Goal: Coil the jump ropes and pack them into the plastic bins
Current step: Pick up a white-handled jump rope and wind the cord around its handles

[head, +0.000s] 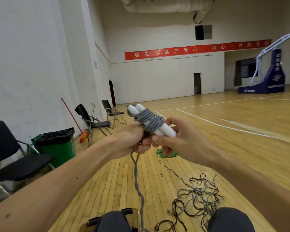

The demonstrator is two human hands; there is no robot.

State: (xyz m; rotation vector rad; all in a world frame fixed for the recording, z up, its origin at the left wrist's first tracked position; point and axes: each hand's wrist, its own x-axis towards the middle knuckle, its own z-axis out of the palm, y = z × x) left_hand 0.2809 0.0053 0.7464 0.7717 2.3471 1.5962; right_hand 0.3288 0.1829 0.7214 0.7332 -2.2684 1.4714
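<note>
A: Head view. Hands?
B: Right hand [182, 141] pinches the white handles [164, 130] at their near ends. Left hand [131, 141] is curled round the grey rope [149, 120] just beside them.
A: Rope position?
B: Wound round both handles, held up above the floor [107, 181]. Its tail [137, 183] hangs from the left hand. A tangle [196, 198] of other ropes lies on the floor, right.

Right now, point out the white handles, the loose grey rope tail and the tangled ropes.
white handles [166, 131]: head view, bare lower end.
grey rope tail [136, 180]: head view, hanging strand's middle.
tangled ropes [193, 193]: head view, pile's middle.
</note>
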